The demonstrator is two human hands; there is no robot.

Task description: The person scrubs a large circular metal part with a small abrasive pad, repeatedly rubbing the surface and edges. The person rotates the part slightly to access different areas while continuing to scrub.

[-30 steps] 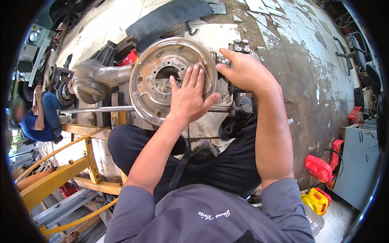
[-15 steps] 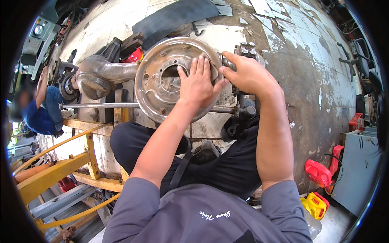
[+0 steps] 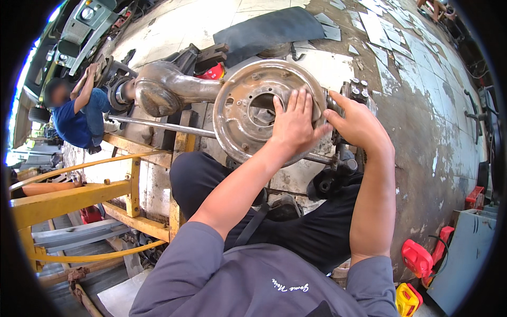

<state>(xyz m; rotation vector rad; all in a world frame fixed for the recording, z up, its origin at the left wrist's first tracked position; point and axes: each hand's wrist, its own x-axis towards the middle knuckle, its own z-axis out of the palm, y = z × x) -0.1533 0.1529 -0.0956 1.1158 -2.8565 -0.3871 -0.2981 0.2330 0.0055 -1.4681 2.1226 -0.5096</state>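
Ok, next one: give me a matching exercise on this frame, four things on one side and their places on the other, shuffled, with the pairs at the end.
Things
1. left hand
2. right hand
3. steel rod
4. dark curved sheet

Places
A. runs behind the round metal backing plate
B. at the plate's right rim
C. on the floor beyond the plate
D. spread over the plate's face

Pairs: 1-D, 2-B, 3-A, 4-C

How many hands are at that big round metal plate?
2: the left hand lies over the right part of the round metal plate; the right hand is at its right edge.
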